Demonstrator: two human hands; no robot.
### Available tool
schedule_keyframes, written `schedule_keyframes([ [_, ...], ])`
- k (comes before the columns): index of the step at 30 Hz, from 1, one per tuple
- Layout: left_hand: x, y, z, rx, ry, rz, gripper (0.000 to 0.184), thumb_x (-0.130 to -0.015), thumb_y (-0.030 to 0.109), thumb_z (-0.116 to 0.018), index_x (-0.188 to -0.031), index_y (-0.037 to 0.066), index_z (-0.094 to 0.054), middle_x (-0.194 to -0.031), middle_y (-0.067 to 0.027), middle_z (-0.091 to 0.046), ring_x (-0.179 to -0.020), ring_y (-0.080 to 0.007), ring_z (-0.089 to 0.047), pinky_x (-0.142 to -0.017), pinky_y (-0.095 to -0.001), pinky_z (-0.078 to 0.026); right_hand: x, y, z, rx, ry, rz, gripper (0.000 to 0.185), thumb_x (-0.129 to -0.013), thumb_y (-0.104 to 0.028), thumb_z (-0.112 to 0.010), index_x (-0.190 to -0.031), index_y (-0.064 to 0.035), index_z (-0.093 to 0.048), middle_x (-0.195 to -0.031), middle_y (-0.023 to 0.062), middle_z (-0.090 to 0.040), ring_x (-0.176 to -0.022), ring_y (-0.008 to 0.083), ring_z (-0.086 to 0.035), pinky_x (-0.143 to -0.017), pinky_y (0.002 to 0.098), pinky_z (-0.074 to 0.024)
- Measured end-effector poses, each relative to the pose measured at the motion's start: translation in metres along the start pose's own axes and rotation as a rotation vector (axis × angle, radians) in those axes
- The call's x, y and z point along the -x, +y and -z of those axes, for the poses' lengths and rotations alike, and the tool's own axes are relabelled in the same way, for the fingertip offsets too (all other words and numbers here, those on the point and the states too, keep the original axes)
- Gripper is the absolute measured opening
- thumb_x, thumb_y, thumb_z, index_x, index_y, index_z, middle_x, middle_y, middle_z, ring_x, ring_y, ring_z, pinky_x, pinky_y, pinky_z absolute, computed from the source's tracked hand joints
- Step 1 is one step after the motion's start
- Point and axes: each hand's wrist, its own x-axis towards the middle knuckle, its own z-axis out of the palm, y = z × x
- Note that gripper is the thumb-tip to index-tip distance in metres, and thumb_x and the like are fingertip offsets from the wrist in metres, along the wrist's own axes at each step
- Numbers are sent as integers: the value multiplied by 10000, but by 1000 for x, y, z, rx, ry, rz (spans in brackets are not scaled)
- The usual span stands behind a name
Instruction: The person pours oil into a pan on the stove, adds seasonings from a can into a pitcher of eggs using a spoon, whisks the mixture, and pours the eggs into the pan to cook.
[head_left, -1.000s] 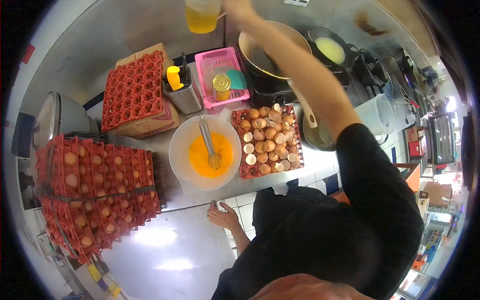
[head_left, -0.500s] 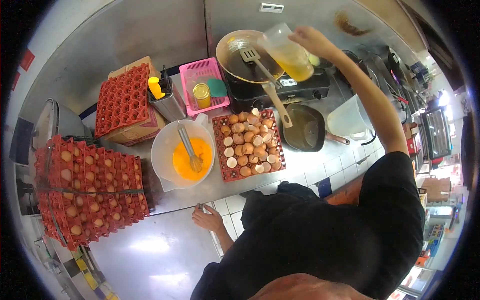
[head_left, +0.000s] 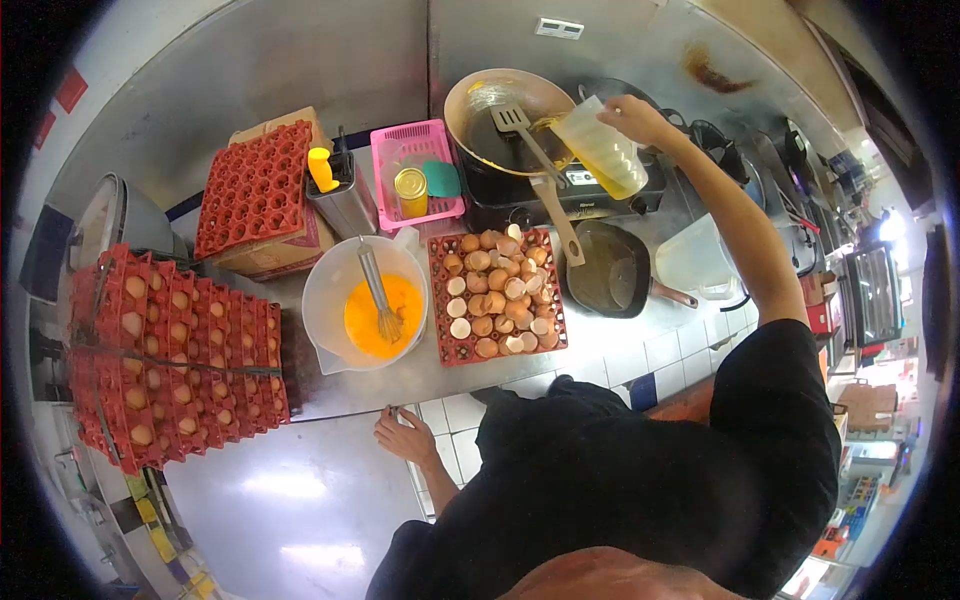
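Jug (head_left: 603, 148): translucent, with yellow liquid (head_left: 626, 178). Pan (head_left: 480, 132): beige rim, dark interior. Spatula (head_left: 511, 119): grey. Bowl (head_left: 322, 290): milky white; egg mixture (head_left: 362, 325): orange. Tray (head_left: 449, 349): red; eggshells (head_left: 495, 302): brown, white inside. Basket (head_left: 384, 145): pink. Floor tiles (head_left: 663, 350): white, some dark blue.

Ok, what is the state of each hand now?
Left hand: at the edge of the metal table; I cannot tell whether it holds anything.
Right hand: closed, holding the tilted clear container of yellow liquid.

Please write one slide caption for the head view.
Right hand holding a jug of yellow liquid near the pan; eggshells lie on a tray.
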Motion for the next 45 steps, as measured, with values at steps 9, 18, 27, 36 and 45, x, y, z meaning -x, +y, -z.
schedule_keyframes([
  [9,-1,0,0,-9,-16,12,285,-978,217,-633,-1220,66,-616,-1064,-129,-602,-1006,-343,-566,-850,-461,-431,-15,-10,8,44,-58,29,451,-983,-439,-654,-1042,7,-696,-914,229,-723,-892,367,-709,-822,463,-532],
  [18,-1,0,-1,-17,14,-7,275,-985,222,-632,-1213,69,-619,-1064,-125,-610,-1002,-340,-568,-850,-460,-432,-24,-1,5,-53,-55,21,454,-988,-422,-661,-1077,21,-704,-936,179,-725,-881,293,-698,-829,439,-540],
  [27,-2,2,2,48,33,-8,240,-996,223,-630,-1174,62,-612,-1045,-125,-611,-986,-347,-567,-834,-465,-426,-15,-6,9,-275,-135,-132,414,-1003,-423,-644,-1130,-30,-687,-865,89,-660,-747,174,-631,-620,346,-500],
  [36,23,33,35,535,-210,-85,196,-977,105,-649,-1120,-4,-570,-964,-153,-574,-894,-314,-564,-814,-439,-450,4,6,11,-360,-85,-130,431,-1005,-434,-644,-1101,-15,-680,-880,114,-671,-772,206,-652,-683,373,-537],
  [45,-34,316,55,1378,-558,-198,518,-1006,179,-706,-1425,3,-459,-1234,-155,-629,-1036,-222,-648,-931,-362,-537,-1,31,3,-303,-27,33,463,-994,-427,-643,-1097,23,-686,-1001,224,-720,-948,338,-706,-879,444,-534],
])
